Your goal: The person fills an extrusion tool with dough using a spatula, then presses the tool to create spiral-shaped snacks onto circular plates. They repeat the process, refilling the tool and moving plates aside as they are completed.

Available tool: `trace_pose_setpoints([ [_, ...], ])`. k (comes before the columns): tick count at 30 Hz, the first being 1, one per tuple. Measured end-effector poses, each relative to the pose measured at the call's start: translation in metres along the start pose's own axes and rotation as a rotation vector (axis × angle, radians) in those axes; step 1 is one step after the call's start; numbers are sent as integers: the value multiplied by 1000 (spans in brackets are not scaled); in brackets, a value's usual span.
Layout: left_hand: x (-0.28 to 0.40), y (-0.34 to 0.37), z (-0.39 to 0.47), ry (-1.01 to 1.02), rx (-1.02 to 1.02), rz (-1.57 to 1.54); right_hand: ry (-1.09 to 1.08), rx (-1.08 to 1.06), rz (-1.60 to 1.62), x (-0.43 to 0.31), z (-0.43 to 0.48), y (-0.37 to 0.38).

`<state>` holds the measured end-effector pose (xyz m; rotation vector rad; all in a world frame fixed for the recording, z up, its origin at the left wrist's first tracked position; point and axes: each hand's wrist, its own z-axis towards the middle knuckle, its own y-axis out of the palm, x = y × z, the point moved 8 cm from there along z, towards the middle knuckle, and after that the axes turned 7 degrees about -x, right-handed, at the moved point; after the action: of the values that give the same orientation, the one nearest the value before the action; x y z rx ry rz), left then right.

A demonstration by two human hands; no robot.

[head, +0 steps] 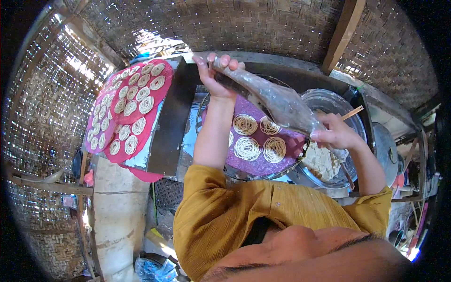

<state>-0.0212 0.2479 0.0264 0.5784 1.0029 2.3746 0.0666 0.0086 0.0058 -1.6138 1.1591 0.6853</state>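
A translucent plastic piping bag (pixel 278 98) stretches diagonally between my hands. My left hand (pixel 220 74) grips its raised upper end, and my right hand (pixel 333 132) closes around the lower right part. Beneath the bag, several coiled dough nests (pixel 247 148) lie on a purple cloth (pixel 253 169) spread over a round tray, partly hidden by the bag and my left arm. Just below my right hand, pale dough (pixel 322 160) fills part of a large metal basin (pixel 329 186). A wooden stick (pixel 352 113) pokes up behind the hand, and a dark utensil (pixel 347 176) leans at the basin's near side.
To the left, more coiled nests (pixel 131 143) rest on red and pink cloths (pixel 164 77). A dark board (pixel 171 123) separates them from the tray. Round metal lid (pixel 384 151) stands right of the basin. Woven bamboo walls (pixel 246 24) and a wooden post (pixel 343 35) enclose the work area.
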Motion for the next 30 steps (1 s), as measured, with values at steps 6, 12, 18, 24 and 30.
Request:
trace_pose_setpoints([
  [6,-33,-7,-12,-117,-49,-100,15,-23,48,17,-16,-2],
  [12,-98,-29,-22,-550,-63,-200,-1,24,115,39,-24,-7],
  [18,-156,-87,-107,-1264,172,672,-14,41,105,38,-22,-5],
  [24,-155,-84,-118,-1334,54,782,-100,117,135,53,-15,-11],
  [30,-133,-90,-110,-1171,-61,1431,-114,235,214,69,-15,-25],
])
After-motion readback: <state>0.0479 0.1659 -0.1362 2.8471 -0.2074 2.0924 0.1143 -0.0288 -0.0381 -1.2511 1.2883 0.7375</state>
